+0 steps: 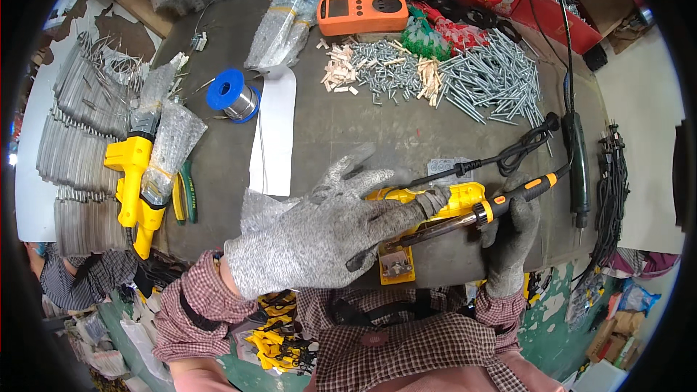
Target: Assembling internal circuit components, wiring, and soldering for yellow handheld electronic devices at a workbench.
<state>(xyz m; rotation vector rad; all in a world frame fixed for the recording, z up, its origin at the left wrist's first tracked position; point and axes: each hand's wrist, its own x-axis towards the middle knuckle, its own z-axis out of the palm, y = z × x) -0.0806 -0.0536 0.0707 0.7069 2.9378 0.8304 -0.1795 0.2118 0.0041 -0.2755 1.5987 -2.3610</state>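
My left hand (312,229), in a grey knit glove, reaches across a yellow plastic tool housing (465,198). Its fingers are stretched and spread, with the longest one lying over the housing. My right hand (514,236), also gloved, is closed around the black and orange handle of a soldering iron (508,199). The iron's metal shaft slants down left along the housing's near side, and its tip is hard to make out. Just below lies a small yellow box (397,267) with a metal part in it. A black power cord (514,156) runs toward the housing.
A blue solder spool (232,96) stands beside a white paper strip (274,131). Piles of screws (494,76) and an orange meter (363,14) lie farther back. Yellow tools (134,174) and green-handled pliers (190,192) are left; a dark electric screwdriver (576,167) hangs right.
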